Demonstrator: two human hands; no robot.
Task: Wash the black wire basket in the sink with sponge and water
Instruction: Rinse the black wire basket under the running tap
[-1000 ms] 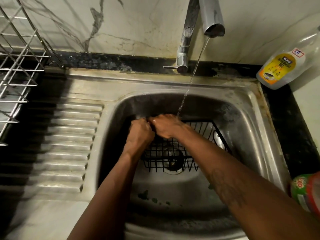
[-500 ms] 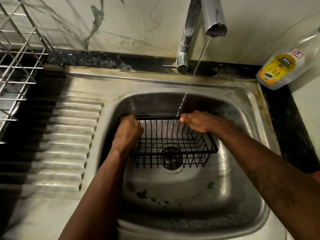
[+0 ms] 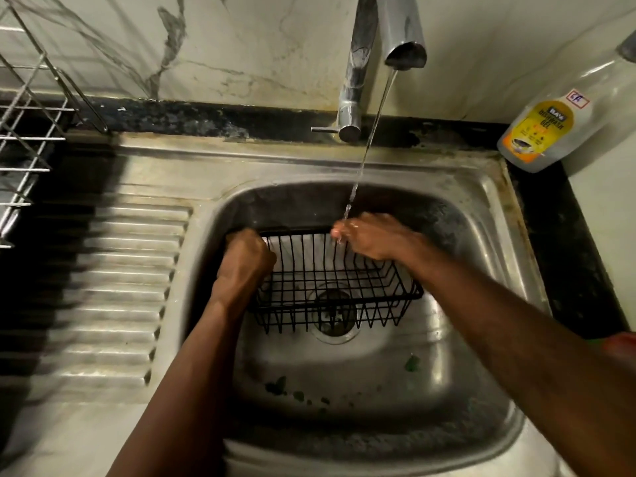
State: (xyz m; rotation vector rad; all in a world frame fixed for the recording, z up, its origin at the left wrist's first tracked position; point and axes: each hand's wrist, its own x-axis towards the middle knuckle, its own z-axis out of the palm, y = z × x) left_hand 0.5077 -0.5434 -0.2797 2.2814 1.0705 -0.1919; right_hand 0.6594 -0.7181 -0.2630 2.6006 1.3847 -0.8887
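The black wire basket sits tilted in the steel sink, above the drain. My left hand is closed around the basket's left end. My right hand grips the basket's far rim at its right side. A thin stream of water falls from the tap onto the fingers of my right hand. No sponge shows in view.
A dishwash gel bottle leans at the back right corner. A wire dish rack stands at the left over the ribbed drainboard. Green scraps lie on the sink floor. A red and green item peeks in at the right edge.
One second ago both hands met at the basket's left corner. They have since spread apart, the right hand sliding right along the far rim, and the basket has turned more level under the stream.
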